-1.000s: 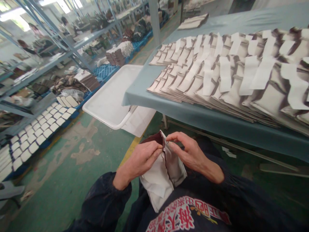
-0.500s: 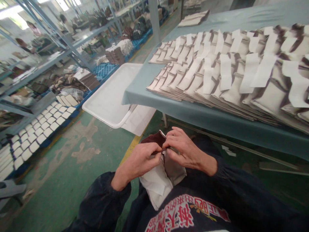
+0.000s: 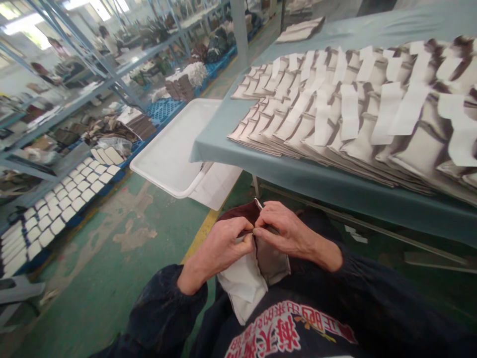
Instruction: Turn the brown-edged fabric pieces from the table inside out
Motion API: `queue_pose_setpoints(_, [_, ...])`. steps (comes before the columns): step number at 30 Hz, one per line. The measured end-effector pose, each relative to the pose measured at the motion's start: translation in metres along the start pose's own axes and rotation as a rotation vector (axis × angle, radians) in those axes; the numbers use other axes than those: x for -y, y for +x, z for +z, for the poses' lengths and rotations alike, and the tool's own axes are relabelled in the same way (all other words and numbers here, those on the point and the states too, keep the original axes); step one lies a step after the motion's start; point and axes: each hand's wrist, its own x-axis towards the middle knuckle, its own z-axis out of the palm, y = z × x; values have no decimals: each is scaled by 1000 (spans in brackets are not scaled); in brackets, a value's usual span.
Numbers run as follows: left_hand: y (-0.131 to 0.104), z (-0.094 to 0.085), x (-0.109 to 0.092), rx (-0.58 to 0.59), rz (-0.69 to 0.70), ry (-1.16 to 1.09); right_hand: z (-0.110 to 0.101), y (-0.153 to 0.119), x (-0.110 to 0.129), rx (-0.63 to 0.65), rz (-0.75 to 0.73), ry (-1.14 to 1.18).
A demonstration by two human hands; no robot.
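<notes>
Two hands pinch the open top edge of an off-white fabric pouch with dark brown lining point(image 3: 240, 288).
The pouch is held low before the person's dark clothing with red and white lettering point(image 3: 283, 333), apart from the worktop with blue-green cover point(image 3: 216, 144), where rows of similar off-white fabric pieces point(image 3: 309, 132) lie overlapping. The left hand point(image 3: 220, 243) is closed narrowly on the edge; the right hand point(image 3: 290, 236) pinches just beside it, at the top of the dark seam point(image 3: 256, 248). The step in hand seems to be working this edge with the fingertips; the next move probably calls for a steady left grip and a small right-hand adjustment. Compared with one second ago, the right fingertips have come closer to the left ones.
</notes>
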Motion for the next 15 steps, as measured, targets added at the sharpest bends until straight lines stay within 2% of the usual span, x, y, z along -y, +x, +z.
queue_pose_setpoints(4, [-1, -5, 0, 85, 1, -10, 0, -1, -3, 38, 7, -37])
queue_pose_setpoints(8, [-1, -10, -3, 162, -37, -52, 2, -2, -3, 8, -11, -86])
queue_pose_setpoints(15, [3, -13, 6, 204, -136, -308, 4, -8, -8, 23, 25, -127])
